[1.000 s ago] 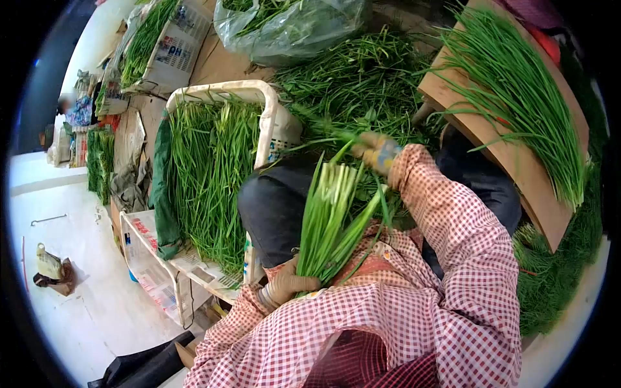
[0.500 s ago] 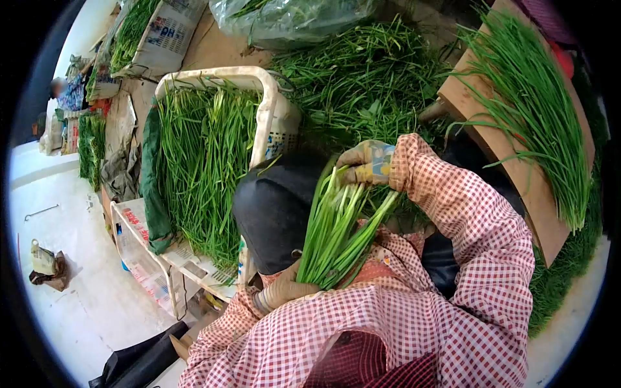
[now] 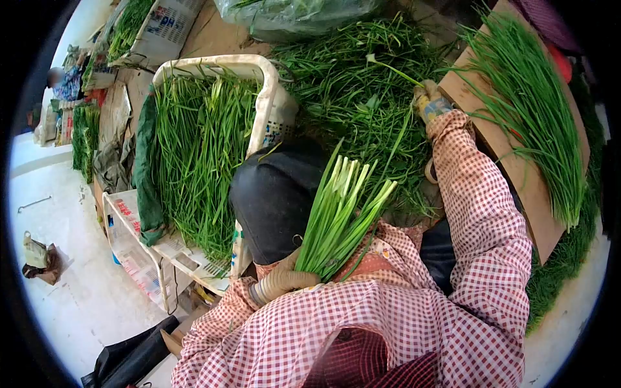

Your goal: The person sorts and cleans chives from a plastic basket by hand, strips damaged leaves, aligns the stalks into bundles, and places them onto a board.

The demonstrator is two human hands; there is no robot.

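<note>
In its tan glove, my left hand is wrapped round the lower part of a bunch of garlic chives in front of my lap. The pale cut ends point up and away from me, and one green leaf sticks out to the upper right. My right hand, in a glove with a blue and yellow patch, is stretched out to the right beside the board. A single thin green stalk is pinched in its fingers, above the loose heap of greens.
At my left stands a white crate packed with chives. A curved brown board on the right bears long chives. Behind the heap lies a clear plastic bag. Far left, another person is near more crates.
My right hand has left the pale ends of the bunch and moved up and right, carrying a stalk. My left hand still holds the bunch in nearly the same place.
</note>
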